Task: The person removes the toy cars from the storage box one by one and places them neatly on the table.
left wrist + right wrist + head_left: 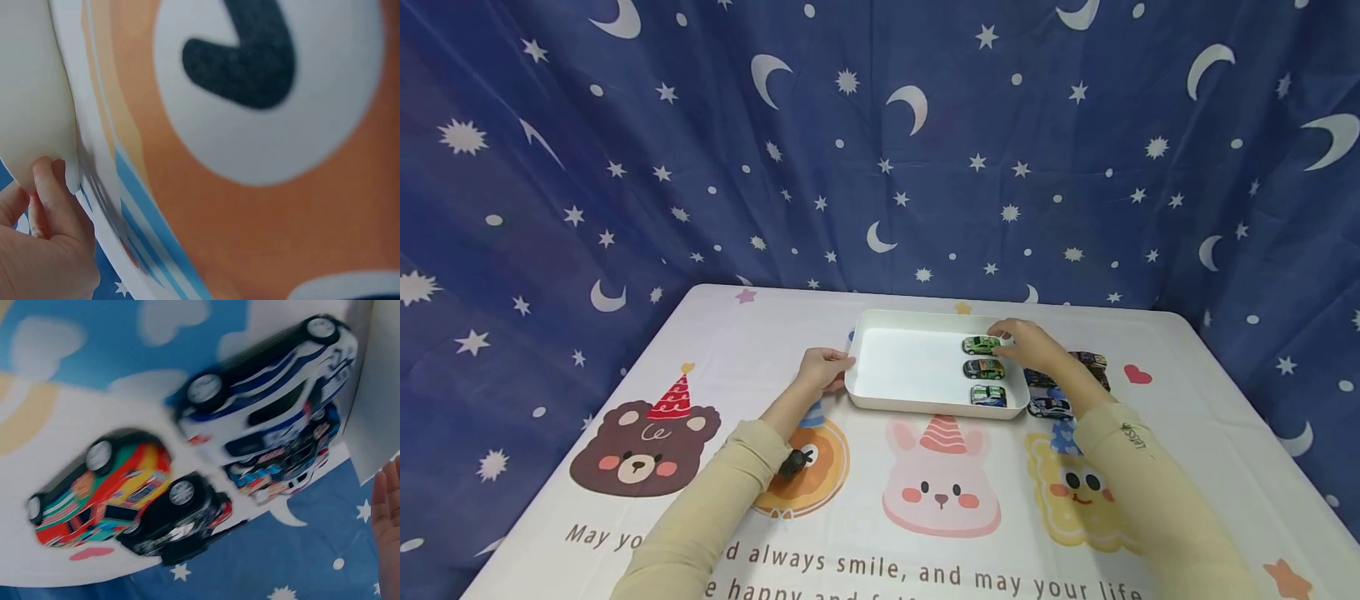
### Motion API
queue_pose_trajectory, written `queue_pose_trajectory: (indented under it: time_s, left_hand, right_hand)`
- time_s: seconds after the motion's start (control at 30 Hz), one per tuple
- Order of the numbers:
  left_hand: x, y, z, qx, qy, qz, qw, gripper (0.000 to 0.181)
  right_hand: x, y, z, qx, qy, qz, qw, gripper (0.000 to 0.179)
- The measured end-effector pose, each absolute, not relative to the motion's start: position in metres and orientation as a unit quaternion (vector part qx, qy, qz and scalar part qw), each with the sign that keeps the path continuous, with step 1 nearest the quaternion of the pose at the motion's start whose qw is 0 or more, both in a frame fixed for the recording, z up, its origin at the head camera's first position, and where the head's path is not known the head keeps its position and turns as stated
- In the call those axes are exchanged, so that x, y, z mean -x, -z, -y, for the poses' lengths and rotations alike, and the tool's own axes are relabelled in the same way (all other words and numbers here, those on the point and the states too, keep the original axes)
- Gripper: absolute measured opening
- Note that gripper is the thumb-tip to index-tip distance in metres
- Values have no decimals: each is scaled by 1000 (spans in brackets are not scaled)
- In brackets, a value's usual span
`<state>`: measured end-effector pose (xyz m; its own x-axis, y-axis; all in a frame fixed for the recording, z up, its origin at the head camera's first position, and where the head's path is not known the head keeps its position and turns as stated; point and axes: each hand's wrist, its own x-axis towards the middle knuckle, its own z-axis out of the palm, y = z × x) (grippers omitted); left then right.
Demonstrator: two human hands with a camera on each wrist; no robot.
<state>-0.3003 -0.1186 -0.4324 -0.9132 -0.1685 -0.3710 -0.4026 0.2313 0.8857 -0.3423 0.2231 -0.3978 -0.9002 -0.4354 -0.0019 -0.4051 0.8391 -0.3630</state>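
Green die-cast-style toy car w/ dark windows [979,345] sits inside the shallow white rectangular tray w/ rounded corners [904,365], toward its far R corner. R hand [1032,343] is the nearer one by a lot: it reaches in over the tray's R wall, so the car lies just L of its fingers. Car's long axis runs L–R, approx parallel to the tray's long side, & thumb and fingers are at its R end, one to each side. Gap btwn them is narrow; can't tell if they actually grip it, & the R wrist view only catches the hand's edge.

L hand [825,369] is at the opp. end, thumb & fingers pinching the tray's L wall, well apart from the car.

Nearer the viewer in the same column: dark toy car w/ green & orange graphics [983,368], then white toy car w/ blue & green stripes [988,395], both also lengthwise L–R.

Outside the tray's R wall, on the white printed tabletop [1187,450]: white-and-blue toy car [275,400], red-yellow-green toy car [115,497], black toy car [178,519], & dark multicol. toy car [287,459], somewhat blurred.
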Motion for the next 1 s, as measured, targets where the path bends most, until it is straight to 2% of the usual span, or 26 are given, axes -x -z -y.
queue_pose_trajectory:
  time_s: [0.23, 0.53, 0.83, 1.0]
  left_hand:
    - [301, 433, 117, 184, -592, -778, 97, 26]
    - [300, 433, 119, 191, -590, -779, 98, 25]
    - [299, 434, 118, 191, -595, -774, 95, 24]
    - [298, 435, 120, 187, -595, -777, 88, 24]
  right_hand:
    - [354, 403, -206, 209, 146, -966, 41, 34]
    - [362, 406, -195, 184, 98, -975, 72, 39]
    - [368, 416, -193, 241, 26, -969, 51, 24]
    - [369, 416, -190, 233, 30, -970, 57, 26]
